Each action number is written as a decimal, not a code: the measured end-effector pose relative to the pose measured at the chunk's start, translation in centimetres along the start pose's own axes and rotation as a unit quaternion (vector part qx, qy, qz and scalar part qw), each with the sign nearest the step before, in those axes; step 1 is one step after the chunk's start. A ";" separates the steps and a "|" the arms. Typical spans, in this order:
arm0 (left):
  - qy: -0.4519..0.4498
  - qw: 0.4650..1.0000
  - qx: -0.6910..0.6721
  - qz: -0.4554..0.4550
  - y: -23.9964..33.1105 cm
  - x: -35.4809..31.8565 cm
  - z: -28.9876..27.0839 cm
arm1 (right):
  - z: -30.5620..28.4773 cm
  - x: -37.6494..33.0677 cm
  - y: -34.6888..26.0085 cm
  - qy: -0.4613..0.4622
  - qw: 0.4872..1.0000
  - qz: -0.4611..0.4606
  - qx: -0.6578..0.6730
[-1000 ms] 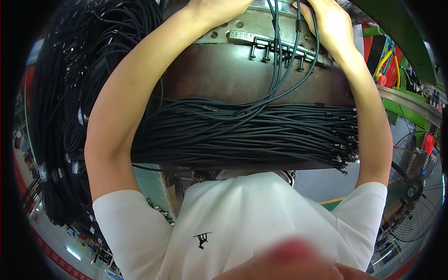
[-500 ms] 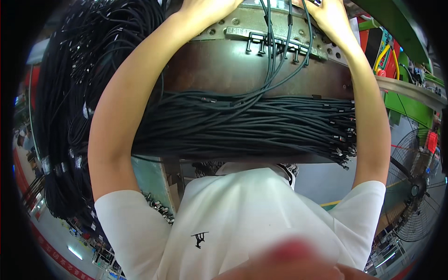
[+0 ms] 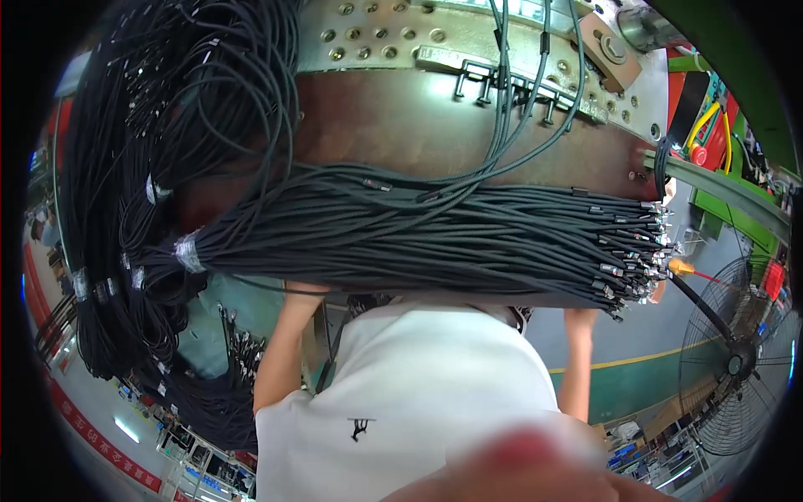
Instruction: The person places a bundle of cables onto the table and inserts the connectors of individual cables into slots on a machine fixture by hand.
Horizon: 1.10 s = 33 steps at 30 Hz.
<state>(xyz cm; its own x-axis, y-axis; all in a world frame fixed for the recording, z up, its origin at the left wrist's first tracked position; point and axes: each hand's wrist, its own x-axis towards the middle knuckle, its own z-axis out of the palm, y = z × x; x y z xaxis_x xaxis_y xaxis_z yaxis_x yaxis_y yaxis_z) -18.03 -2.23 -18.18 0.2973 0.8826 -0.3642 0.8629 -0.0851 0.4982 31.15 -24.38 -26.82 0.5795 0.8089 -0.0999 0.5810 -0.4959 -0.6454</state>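
Observation:
Both arms hang low by the near edge of the brown work surface [image 3: 393, 121]. Just beneath that edge is my left hand [image 3: 304, 299], its fingers hidden by the surface and the black cables. On the other side, my right hand [image 3: 579, 318] also passes below the edge, fingers out of sight. Above them lies a thick bundle of black cables [image 3: 435, 234], tied at its left end with a clear wrap [image 3: 189, 253]. Metal connectors [image 3: 644, 251] fan out at its right end. Several cables run up from it to a metal mould [image 3: 510, 79] with small black bracket-shaped pieces.
More bundled black cables [image 3: 100, 251] hang in a mass at the left. A pierced metal plate [image 3: 368, 38] stands at the far side. To the right are a green frame [image 3: 736, 75], a yellow-handled tool [image 3: 682, 266] and a caged floor fan [image 3: 736, 364].
Both hands have come down from the metal mould at the far side to below the near edge. The cable bundle, which my arms partly covered, now shows along its length.

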 end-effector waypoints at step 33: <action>-0.049 0.942 -0.293 0.154 3.2 3.2 -20.1 | -7.1 3.4 -22.0 -0.425 0.880 0.033 -0.207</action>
<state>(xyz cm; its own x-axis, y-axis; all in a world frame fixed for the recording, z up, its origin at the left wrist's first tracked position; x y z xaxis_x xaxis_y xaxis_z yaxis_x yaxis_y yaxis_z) -22.51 9.61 -1.93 0.5585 0.8080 -0.1877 0.3631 -0.0346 0.9311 24.43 -13.01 -7.58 0.0847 0.6301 -0.7719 0.8223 -0.4817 -0.3030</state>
